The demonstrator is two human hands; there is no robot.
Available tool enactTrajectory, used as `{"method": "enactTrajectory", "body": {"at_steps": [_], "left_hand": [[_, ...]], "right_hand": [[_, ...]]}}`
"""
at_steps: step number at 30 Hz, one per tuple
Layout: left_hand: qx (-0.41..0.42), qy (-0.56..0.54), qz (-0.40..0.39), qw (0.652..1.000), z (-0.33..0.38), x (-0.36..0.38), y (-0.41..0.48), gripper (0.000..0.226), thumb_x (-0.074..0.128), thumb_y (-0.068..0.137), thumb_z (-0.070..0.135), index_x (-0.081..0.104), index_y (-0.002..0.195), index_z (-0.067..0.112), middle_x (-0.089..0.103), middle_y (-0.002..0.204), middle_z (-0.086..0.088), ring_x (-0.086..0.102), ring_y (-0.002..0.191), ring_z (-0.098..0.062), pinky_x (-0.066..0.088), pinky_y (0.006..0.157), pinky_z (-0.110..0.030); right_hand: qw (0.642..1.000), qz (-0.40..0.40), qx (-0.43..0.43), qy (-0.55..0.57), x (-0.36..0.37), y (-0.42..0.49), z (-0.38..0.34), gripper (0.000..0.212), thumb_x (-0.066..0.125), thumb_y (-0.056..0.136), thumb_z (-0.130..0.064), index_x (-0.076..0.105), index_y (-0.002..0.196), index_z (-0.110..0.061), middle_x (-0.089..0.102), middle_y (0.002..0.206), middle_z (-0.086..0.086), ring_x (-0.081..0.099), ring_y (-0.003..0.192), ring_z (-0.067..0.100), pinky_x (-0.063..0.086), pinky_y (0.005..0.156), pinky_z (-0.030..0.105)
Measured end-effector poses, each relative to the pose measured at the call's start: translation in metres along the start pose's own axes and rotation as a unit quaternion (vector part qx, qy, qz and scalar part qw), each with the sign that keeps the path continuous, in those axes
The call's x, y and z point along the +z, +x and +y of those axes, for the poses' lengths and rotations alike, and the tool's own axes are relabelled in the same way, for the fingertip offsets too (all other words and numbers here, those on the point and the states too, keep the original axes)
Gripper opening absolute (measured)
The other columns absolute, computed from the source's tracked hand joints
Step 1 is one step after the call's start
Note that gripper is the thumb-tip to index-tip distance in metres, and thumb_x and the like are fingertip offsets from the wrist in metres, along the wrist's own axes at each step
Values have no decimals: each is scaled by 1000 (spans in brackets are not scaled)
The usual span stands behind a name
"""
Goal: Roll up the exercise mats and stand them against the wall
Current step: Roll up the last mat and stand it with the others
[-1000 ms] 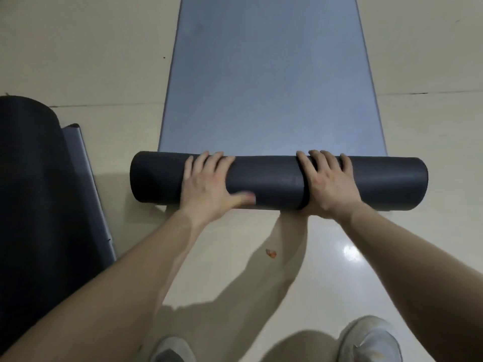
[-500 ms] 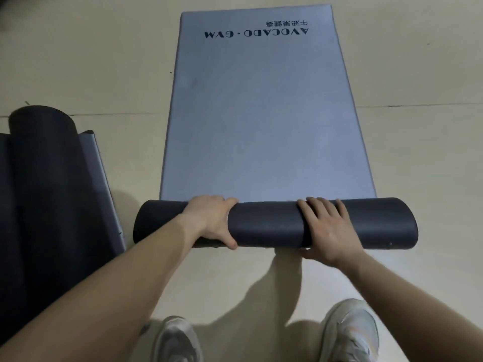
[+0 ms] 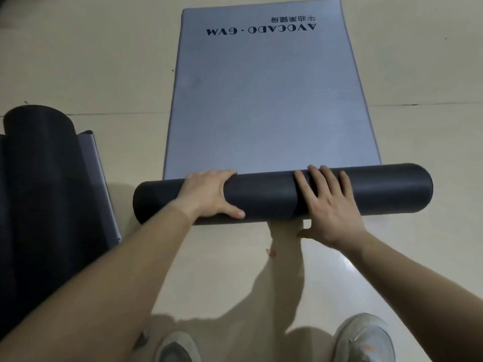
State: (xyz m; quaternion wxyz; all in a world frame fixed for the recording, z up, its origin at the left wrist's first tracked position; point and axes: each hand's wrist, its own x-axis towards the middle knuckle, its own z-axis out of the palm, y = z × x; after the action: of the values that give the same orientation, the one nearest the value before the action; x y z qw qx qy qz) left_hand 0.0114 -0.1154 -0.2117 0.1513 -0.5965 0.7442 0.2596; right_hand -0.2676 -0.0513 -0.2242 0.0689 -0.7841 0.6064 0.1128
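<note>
A grey exercise mat (image 3: 261, 100) lies flat on the floor ahead of me, printed "AVOCADO · GYM" upside down at its far end. Its near end is wound into a dark roll (image 3: 266, 194) lying crosswise. My left hand (image 3: 209, 192) wraps over the roll's left part, fingers curled over the top and thumb on the near side. My right hand (image 3: 329, 205) lies flat on the roll right of centre, fingers spread, thumb on the floor side.
A second dark mat roll (image 3: 44, 192) lies on the floor at the left, with a grey flap (image 3: 96, 178) beside it. My two shoes (image 3: 366, 338) show at the bottom edge. A small orange scrap (image 3: 270, 253) lies on the beige tiled floor.
The roll has travelled forward along the mat and grown thicker. My left hand has shifted from lying flat to wrapping over the roll. The mat's printed far end has come into view.
</note>
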Motion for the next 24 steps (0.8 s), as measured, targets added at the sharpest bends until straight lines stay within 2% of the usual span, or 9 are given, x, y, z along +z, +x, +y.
{"method": "enactTrajectory", "body": {"at_steps": [2, 4, 7, 10, 14, 16, 18, 20, 24], "left_hand": [[12, -37, -19, 999, -6, -15, 16, 105, 75, 63, 79, 36, 152, 39, 55, 144, 5, 54, 126, -24, 42, 107, -46], [13, 8, 83, 996, -5, -8, 19, 97, 65, 71, 82, 36, 152, 37, 49, 150, 3, 47, 134, -25, 33, 114, -45], [2, 152, 125, 980, -1, 21, 11, 126, 59, 62, 91, 10, 160, 28, 22, 164, -8, 22, 151, -34, 16, 123, -52], [2, 201, 136, 970, 2, 16, 26, 131, 69, 52, 87, 13, 154, 26, 36, 154, -8, 40, 136, -37, 31, 115, -55], [38, 190, 58, 979, 6, -9, 19, 116, 71, 47, 85, 32, 141, 29, 57, 126, -2, 59, 106, -30, 49, 89, -45], [57, 163, -39, 984, 7, -2, -8, 115, 73, 46, 85, 34, 140, 32, 58, 122, 1, 60, 104, -27, 48, 80, -41], [67, 155, -96, 981, 8, 16, -34, 115, 75, 46, 83, 33, 141, 34, 58, 123, 3, 60, 104, -26, 49, 79, -40], [63, 130, -120, 982, 9, 21, -43, 116, 78, 46, 81, 34, 143, 35, 58, 124, 5, 60, 106, -24, 52, 84, -41], [25, 54, -144, 988, 9, 3, -37, 117, 84, 46, 75, 37, 146, 40, 60, 132, 8, 59, 115, -23, 47, 97, -43]], "right_hand": [[999, 22, 6, -35, 11, 13, 1, 137, 91, 57, -57, 12, 162, -19, 28, 162, 18, 23, 150, 42, 14, 122, 62], [999, 18, 1, -44, 4, 45, 9, 133, 88, 51, -62, 17, 157, -23, 41, 149, 13, 39, 138, 39, 27, 116, 60], [998, -37, -26, -42, -22, 82, 20, 124, 79, 41, -75, 28, 144, -31, 53, 128, 3, 54, 114, 33, 40, 103, 51], [995, -89, -23, -25, -38, 98, 23, 116, 80, 43, -77, 34, 141, -35, 57, 123, 1, 58, 107, 31, 45, 98, 47], [981, -194, -16, 25, -60, 87, 11, 114, 83, 39, -79, 40, 138, -41, 62, 120, -6, 62, 106, 25, 50, 87, 39], [963, -262, -24, 52, -52, 59, 1, 119, 85, 37, -78, 40, 141, -42, 63, 126, -7, 63, 112, 23, 51, 95, 39], [964, -255, -37, 64, -35, 20, -6, 128, 80, 40, -81, 31, 151, -41, 58, 137, -5, 58, 122, 24, 43, 110, 42], [984, -168, -25, 62, -13, -23, -8, 134, 75, 46, -84, 22, 158, -34, 46, 150, 0, 44, 138, 26, 25, 122, 48], [994, -101, 19, -37, 17, -73, -17, 153, 85, 47, -78, 3, 163, -20, 20, 165, 15, 18, 153, 42, 12, 120, 66]]}}
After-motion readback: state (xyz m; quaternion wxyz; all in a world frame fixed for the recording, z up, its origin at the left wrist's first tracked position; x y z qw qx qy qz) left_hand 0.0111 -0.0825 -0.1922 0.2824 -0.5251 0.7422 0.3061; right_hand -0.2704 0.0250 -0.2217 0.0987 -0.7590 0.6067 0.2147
